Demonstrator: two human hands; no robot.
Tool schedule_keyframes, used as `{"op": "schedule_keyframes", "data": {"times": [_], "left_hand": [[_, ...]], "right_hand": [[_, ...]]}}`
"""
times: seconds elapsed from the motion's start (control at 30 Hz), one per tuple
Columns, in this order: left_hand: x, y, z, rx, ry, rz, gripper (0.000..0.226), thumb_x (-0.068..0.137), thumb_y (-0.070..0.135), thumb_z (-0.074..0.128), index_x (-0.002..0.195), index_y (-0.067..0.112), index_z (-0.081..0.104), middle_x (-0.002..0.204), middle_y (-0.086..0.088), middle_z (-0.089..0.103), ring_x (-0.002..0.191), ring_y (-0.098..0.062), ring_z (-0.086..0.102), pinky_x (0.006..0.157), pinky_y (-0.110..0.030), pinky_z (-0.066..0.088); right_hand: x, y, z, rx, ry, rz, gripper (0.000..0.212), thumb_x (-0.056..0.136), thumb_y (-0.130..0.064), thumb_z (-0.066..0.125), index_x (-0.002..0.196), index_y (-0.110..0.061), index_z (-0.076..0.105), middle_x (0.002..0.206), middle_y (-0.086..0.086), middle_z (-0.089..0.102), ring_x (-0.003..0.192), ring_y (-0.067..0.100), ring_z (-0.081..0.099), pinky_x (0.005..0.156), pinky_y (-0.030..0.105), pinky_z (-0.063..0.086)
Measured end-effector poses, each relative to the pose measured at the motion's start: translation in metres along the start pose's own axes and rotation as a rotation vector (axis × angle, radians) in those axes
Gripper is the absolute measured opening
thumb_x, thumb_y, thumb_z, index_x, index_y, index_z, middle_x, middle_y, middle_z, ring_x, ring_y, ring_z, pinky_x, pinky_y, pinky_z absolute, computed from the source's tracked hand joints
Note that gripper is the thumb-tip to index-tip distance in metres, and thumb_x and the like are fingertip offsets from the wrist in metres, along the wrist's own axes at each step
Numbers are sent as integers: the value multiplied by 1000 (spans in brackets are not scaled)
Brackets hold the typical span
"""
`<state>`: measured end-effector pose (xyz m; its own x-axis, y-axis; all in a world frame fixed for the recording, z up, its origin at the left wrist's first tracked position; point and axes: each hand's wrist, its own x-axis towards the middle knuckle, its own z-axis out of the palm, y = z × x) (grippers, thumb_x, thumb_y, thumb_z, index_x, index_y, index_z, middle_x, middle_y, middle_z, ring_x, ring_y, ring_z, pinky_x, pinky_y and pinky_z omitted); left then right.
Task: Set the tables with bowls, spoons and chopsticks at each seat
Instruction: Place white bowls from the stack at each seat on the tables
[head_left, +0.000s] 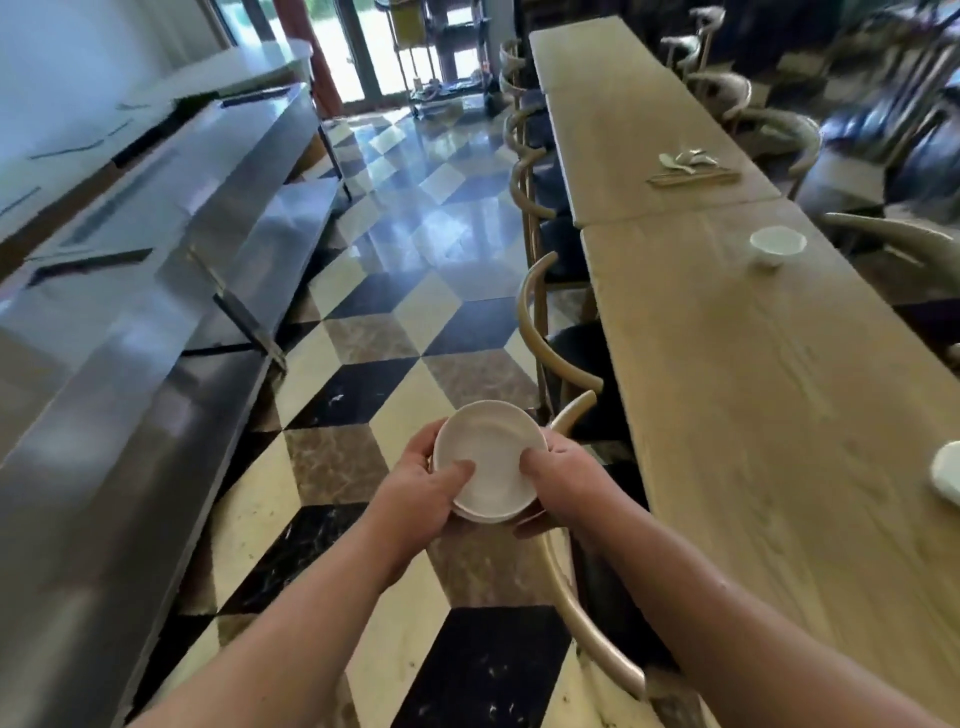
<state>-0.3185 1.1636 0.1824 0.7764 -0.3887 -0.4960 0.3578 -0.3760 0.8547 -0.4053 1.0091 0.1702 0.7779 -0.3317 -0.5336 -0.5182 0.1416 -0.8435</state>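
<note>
I hold a small stack of white bowls (488, 460) over the checkered floor, just left of the long wooden table (737, 374). My left hand (423, 491) grips the stack's left side with the thumb inside the top bowl. My right hand (558, 475) grips its right side the same way. One white bowl (776, 245) stands on the table near its far edge. Another white bowl (948, 475) shows partly at the right frame edge. Spoons (685, 160) and a bundle of chopsticks (693, 177) lie further along the table.
Curved-back wooden chairs (545, 332) line the table's near side, one right below my right forearm; more chairs (779, 124) stand on the far side. A steel counter (156, 249) runs along the left. The aisle of checkered floor (395, 291) lies between.
</note>
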Motion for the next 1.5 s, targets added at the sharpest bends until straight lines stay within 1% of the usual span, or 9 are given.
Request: {"op": "schedule_keyframes", "data": {"times": [0.13,0.27,0.47,0.63,0.73,0.93,1.1,1.2,1.5], "left_hand": [[47,18,-16,45,-144,7,36,104,24,68,118,54,55,123,2,59,105,-26,66,63,-36,66],[84,34,-36,-6,-340,30,30,94,50,75,123,56,66,136,-7,63,116,-37,69,80,-55,67],[118,69,-49,178,-583,197,23,113,39,46,135,35,53,140,6,61,103,-2,66,75,-18,59],[127,71,4,280,-798,106,28,113,38,49,135,54,53,140,3,60,122,-25,64,87,-51,67],[136,47,48,390,-892,110,39,100,44,59,124,74,54,166,4,35,146,-35,45,84,-55,66],[152,35,118,570,-875,65,73,95,0,41,117,64,67,164,14,12,152,-42,23,67,-51,68],[193,39,179,818,-819,104,78,96,1,39,106,75,60,147,-10,29,114,-47,55,68,-53,68],[206,45,217,916,-815,132,78,98,2,39,130,72,49,140,-10,37,103,-39,61,59,-41,67],[246,25,312,1043,-861,37,50,99,7,48,136,41,52,122,-4,55,108,-39,64,85,-62,65]], "right_hand": [[21,-14,16,55,102,40,27,110,-20,41,133,-27,54,117,14,69,98,35,73,63,39,65],[35,-35,37,187,292,62,35,106,-14,38,135,-13,58,109,22,69,80,37,74,53,39,62],[13,-58,64,427,586,83,17,111,-15,41,102,-20,55,100,23,65,78,45,74,84,71,61],[-21,-49,55,599,829,152,11,108,-19,48,108,-14,57,107,19,61,86,42,70,86,67,62],[-38,-28,41,662,918,188,12,110,-18,45,118,-14,52,105,13,56,91,37,65,88,63,63],[-29,49,-22,720,1176,220,23,107,-22,46,120,-8,59,100,9,59,90,33,64,72,47,58],[8,118,-95,804,1255,289,23,105,-20,48,121,-8,59,91,13,59,71,28,55,64,41,49],[31,147,-127,802,1241,358,29,99,-7,51,125,-19,53,97,9,61,65,24,57,57,37,51],[84,209,-182,790,1260,540,30,95,3,52,112,-22,55,97,0,59,72,23,64,69,55,66]]}}
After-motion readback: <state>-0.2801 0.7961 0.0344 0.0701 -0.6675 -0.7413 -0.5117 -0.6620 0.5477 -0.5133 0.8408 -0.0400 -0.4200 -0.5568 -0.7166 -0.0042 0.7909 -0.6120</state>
